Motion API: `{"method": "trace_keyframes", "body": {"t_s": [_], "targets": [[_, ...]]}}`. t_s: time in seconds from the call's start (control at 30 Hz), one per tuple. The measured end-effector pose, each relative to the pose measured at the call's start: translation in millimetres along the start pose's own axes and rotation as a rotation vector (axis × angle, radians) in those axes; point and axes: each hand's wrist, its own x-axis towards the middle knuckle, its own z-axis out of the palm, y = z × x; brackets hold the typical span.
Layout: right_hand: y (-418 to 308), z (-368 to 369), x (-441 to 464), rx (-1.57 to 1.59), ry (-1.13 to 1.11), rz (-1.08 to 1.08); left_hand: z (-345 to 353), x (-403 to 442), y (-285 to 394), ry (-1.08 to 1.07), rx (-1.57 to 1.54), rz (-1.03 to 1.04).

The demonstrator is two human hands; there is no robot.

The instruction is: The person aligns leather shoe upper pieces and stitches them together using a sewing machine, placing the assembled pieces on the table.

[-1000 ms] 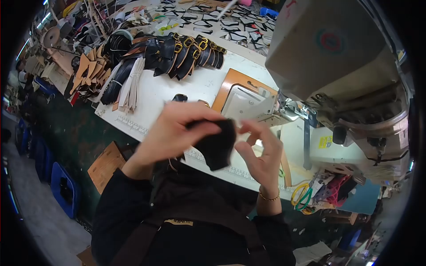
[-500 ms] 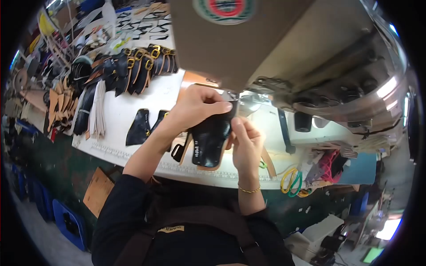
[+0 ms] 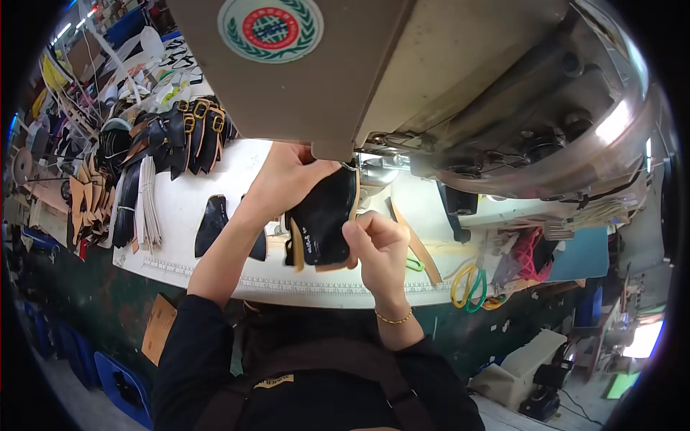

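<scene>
A black leather piece (image 3: 325, 215) with a tan edge and small light lettering lies under the head of a sewing machine (image 3: 287, 93). My left hand (image 3: 284, 185) grips its upper left part, the thumb on top close to the machine's needle area. At the lower right edge, my right hand (image 3: 379, 250) pinches the leather between thumb and fingers. The needle itself is hidden behind the machine head. Left of my left forearm, another black leather piece (image 3: 211, 225) rests on the white table (image 3: 172, 205).
Black straps with gold buckles (image 3: 188, 133) are piled at the back left, near a bundle of pale strips (image 3: 148, 205). A tan strip (image 3: 420, 251) lies right of my right hand. Yellow and green loops (image 3: 471, 287) hang at the table's front edge.
The view has shifted, showing more of the machine head. My right hand has moved down along the leather's edge to its lower corner. My left hand stays near the needle area.
</scene>
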Motion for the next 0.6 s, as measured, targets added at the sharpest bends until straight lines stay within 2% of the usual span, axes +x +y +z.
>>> {"method": "trace_keyframes", "body": {"t_s": [0.1, 0.23, 0.27, 0.4, 0.6], "targets": [[-2, -3, -2, -0.039, -0.014, -0.031, 1, -2, -2, -0.028, -0.025, -0.027], [1, -14, 18, -0.094, 0.025, 0.047, -2, 12, -9, 0.002, 0.428, 0.095], [0, -14, 18, -0.095, 0.027, 0.042, 0, 14, -11, 0.001, 0.426, 0.102], [2, -7, 15, -0.131, -0.034, -0.013, 3, 19, -19, 0.039, 0.157, 0.367], [7, -2, 10, -0.152, 0.028, -0.023, 2, 24, -21, 0.021, 0.249, 0.364]]}}
